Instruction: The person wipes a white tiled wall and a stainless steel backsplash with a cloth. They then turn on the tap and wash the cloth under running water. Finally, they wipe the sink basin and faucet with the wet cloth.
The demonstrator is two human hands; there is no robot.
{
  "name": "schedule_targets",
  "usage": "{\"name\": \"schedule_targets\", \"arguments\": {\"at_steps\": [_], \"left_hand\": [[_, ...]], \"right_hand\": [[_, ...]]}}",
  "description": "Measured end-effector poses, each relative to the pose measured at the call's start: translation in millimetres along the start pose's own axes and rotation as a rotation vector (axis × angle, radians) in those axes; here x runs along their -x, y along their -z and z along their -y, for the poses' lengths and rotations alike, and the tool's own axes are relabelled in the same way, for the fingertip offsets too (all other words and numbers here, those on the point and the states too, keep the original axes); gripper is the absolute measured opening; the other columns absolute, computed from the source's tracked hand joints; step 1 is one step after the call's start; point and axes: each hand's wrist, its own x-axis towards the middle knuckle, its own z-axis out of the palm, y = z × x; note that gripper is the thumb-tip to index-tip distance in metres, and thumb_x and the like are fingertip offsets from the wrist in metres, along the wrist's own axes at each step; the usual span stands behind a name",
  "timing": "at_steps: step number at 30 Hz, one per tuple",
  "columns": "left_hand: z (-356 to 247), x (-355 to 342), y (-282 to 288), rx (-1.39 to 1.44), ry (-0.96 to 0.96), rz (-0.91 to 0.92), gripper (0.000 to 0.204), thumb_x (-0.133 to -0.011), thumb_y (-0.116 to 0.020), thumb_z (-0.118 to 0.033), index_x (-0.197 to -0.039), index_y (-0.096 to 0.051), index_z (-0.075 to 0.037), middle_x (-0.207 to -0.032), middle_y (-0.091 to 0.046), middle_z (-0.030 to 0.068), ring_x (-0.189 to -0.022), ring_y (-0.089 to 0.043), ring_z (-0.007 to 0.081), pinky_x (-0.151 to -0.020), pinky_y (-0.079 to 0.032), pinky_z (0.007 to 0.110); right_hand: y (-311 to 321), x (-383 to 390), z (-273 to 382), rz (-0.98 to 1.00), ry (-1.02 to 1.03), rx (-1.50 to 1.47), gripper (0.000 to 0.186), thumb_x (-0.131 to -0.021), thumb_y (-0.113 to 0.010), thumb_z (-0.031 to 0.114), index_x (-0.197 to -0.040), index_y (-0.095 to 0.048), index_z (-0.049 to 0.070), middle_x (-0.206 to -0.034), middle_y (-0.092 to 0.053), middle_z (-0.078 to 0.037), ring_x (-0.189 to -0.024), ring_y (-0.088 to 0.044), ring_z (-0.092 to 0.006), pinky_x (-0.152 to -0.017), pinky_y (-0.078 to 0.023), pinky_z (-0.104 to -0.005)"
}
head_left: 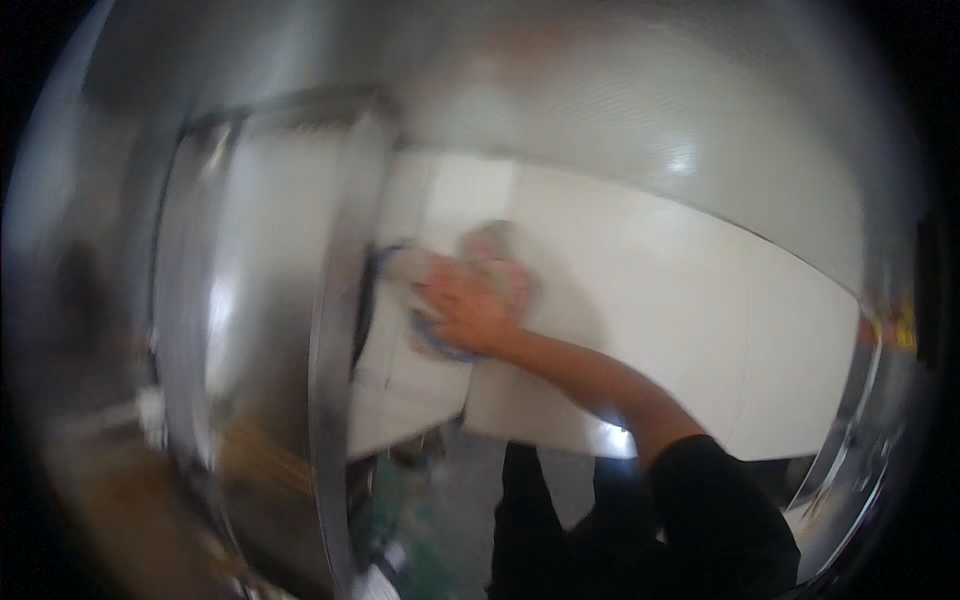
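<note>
My right hand lies over a crumpled cloth with reddish and blue patches, pressing it onto the white worktop. Its fingers point to the left and are smeared by motion, spread over the fabric. The right forearm reaches across the worktop from the lower right, out of a black sleeve. Cloth bunches out beyond the hand and below the fingers. My left hand is out of sight.
Left of the worktop stands a tall metal cabinet with a shiny upright edge. A grey metallic wall rises behind. Metal edging bounds the right side. Grey floor shows below the front edge.
</note>
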Motion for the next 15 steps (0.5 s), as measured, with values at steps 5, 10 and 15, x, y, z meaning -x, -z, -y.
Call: {"name": "schedule_targets", "arguments": {"at_steps": [5, 10, 15], "left_hand": [[87.4, 88.6, -17.0, 0.17, 0.098, -0.017, 0.046, -0.105, -0.055, -0.038, -0.139, -0.057, -0.007, -0.124, -0.062, 0.0155, -0.11, -0.058, 0.0343, -0.094, -0.047, 0.048], [123.6, 111.9, -48.3, 0.25, 0.164, 0.01, 0.047, -0.105, -0.055, -0.038, -0.14, -0.057, -0.007, -0.126, -0.062, 0.0159, -0.111, -0.058, 0.0351, -0.095, -0.047, 0.048], [128.4, 94.2, -67.9, 0.221, 0.168, 0.054, 0.047, -0.105, -0.055, -0.038, -0.142, -0.056, -0.007, -0.127, -0.062, 0.0164, -0.113, -0.058, 0.0359, -0.096, -0.047, 0.049]], "right_hand": [[40.3, 224.3, -19.0, 0.179, 0.142, 0.142, 0.078, -0.077, -0.081, 0.043, -0.144, -0.056, 0.014, -0.167, -0.026, -0.021, -0.155, -0.026, -0.0358, -0.122, -0.023, -0.0588], [52.2, 155.1, 8.4, 0.241, 0.053, 0.195, 0.084, -0.077, -0.08, 0.044, -0.148, -0.05, 0.01, -0.167, -0.021, -0.026, -0.155, -0.022, -0.0396, -0.124, -0.022, -0.057], [-55.3, 38.3, 131.7, 0.206, 0.269, 0.144, 0.072, -0.095, -0.06, 0.045, -0.156, -0.042, 0.011, -0.167, -0.026, -0.021, -0.154, -0.023, -0.0404, -0.126, -0.015, -0.0577]]}}
